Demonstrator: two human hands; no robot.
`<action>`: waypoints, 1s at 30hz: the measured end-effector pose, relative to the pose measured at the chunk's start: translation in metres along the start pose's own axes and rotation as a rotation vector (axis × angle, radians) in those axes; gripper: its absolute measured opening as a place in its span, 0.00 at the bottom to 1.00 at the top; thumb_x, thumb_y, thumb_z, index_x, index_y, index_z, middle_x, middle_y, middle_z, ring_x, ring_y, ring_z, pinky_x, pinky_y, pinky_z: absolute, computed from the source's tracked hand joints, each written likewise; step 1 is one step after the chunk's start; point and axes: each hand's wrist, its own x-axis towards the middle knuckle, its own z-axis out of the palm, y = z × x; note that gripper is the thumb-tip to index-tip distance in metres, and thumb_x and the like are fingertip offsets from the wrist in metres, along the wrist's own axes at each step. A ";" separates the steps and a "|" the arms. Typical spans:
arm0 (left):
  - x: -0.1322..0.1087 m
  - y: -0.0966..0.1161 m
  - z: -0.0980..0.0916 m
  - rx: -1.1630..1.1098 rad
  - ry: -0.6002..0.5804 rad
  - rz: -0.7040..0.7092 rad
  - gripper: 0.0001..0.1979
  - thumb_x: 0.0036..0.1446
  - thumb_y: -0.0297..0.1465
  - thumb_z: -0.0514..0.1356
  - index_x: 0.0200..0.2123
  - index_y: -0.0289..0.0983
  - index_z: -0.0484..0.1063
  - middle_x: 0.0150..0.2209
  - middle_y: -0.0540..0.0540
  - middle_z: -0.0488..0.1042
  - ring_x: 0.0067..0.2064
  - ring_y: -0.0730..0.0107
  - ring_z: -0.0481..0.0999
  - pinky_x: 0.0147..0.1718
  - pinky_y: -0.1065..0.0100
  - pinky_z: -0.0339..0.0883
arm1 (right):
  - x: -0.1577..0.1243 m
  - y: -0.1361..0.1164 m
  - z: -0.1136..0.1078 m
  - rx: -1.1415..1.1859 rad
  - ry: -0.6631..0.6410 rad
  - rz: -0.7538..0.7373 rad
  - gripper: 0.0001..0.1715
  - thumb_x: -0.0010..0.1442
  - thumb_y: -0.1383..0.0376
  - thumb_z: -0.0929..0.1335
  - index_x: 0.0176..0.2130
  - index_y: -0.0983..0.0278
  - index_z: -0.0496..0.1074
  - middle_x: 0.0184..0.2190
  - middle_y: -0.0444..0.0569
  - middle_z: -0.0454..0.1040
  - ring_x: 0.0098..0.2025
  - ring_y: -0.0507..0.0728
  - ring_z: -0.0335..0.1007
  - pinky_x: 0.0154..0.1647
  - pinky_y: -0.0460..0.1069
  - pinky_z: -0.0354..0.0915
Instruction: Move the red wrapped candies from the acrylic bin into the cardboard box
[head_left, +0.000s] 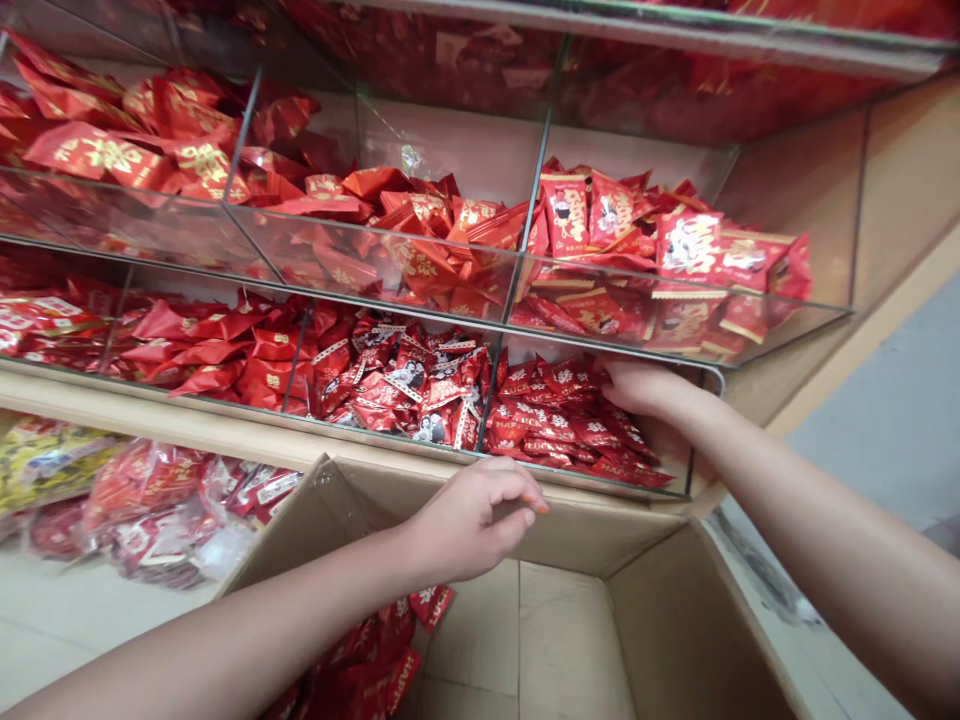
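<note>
My left hand (480, 515) hangs over the front part of an open cardboard box (562, 640). Its fingers curl in, with thumb and index tips close together and nothing visible between them. Below that wrist, small red packets (375, 660) marked LUCK and HAPPY lie in the box. At the lower right compartment of the shelf, my right hand (634, 388) reaches in beside a heap of similar red packets (562, 415). Its fingers are out of sight behind the packets, so their grip does not show.
Clear dividers (487, 400) part the shelf's compartments of red packets, including white-patterned ones (412, 380). A glass ledge (420, 310) runs above the lower row; larger red packets (690, 245) fill the upper row. Plastic-bagged packets (165, 500) lie on the floor at left.
</note>
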 end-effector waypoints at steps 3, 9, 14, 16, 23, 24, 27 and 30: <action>0.000 -0.001 0.001 -0.007 0.008 0.008 0.08 0.51 0.23 0.52 0.32 0.36 0.69 0.35 0.46 0.70 0.39 0.71 0.67 0.40 0.68 0.62 | -0.003 0.002 0.003 0.036 -0.006 0.016 0.26 0.47 0.70 0.63 0.48 0.67 0.64 0.44 0.56 0.69 0.41 0.60 0.67 0.37 0.48 0.63; 0.000 -0.002 0.001 0.005 0.003 0.007 0.07 0.51 0.24 0.52 0.33 0.36 0.69 0.35 0.46 0.70 0.39 0.72 0.68 0.41 0.69 0.61 | -0.007 -0.006 0.004 0.095 0.109 -0.018 0.28 0.49 0.71 0.61 0.51 0.63 0.62 0.46 0.53 0.68 0.42 0.60 0.67 0.40 0.50 0.62; 0.000 -0.001 0.001 0.015 -0.001 -0.002 0.07 0.51 0.24 0.52 0.33 0.35 0.69 0.35 0.46 0.70 0.40 0.71 0.67 0.42 0.69 0.60 | 0.000 -0.039 0.001 0.206 0.252 -0.337 0.16 0.54 0.65 0.61 0.42 0.64 0.69 0.41 0.51 0.72 0.42 0.57 0.66 0.43 0.48 0.60; -0.001 -0.001 0.001 0.019 0.003 0.001 0.08 0.51 0.24 0.52 0.33 0.35 0.69 0.35 0.46 0.70 0.40 0.71 0.67 0.42 0.69 0.60 | 0.008 -0.052 0.005 0.203 0.263 -0.446 0.13 0.54 0.63 0.62 0.38 0.64 0.71 0.39 0.50 0.71 0.43 0.56 0.65 0.45 0.49 0.58; 0.000 -0.001 0.001 0.034 0.018 0.039 0.08 0.50 0.22 0.53 0.32 0.35 0.69 0.35 0.46 0.70 0.39 0.72 0.67 0.42 0.69 0.60 | 0.030 -0.064 0.018 0.119 0.254 -0.342 0.11 0.55 0.66 0.61 0.34 0.64 0.71 0.38 0.51 0.71 0.40 0.55 0.65 0.40 0.48 0.58; 0.000 -0.001 0.001 0.033 0.017 0.039 0.08 0.50 0.22 0.53 0.32 0.35 0.69 0.35 0.46 0.70 0.40 0.72 0.67 0.42 0.70 0.60 | 0.030 -0.063 0.018 0.119 0.253 -0.346 0.11 0.55 0.65 0.61 0.35 0.64 0.71 0.38 0.51 0.71 0.40 0.55 0.65 0.41 0.48 0.58; 0.000 -0.002 0.001 0.029 0.015 0.042 0.08 0.50 0.22 0.52 0.32 0.35 0.69 0.35 0.46 0.70 0.40 0.72 0.67 0.42 0.70 0.60 | 0.027 -0.062 0.016 0.132 0.273 -0.410 0.12 0.55 0.65 0.61 0.35 0.65 0.71 0.38 0.51 0.71 0.43 0.55 0.63 0.44 0.48 0.57; 0.000 -0.002 0.001 0.035 0.011 0.048 0.07 0.51 0.23 0.52 0.32 0.35 0.69 0.35 0.46 0.70 0.39 0.72 0.67 0.42 0.70 0.60 | 0.017 -0.058 0.009 0.143 0.290 -0.434 0.13 0.56 0.66 0.59 0.34 0.66 0.72 0.37 0.53 0.72 0.42 0.55 0.64 0.44 0.48 0.57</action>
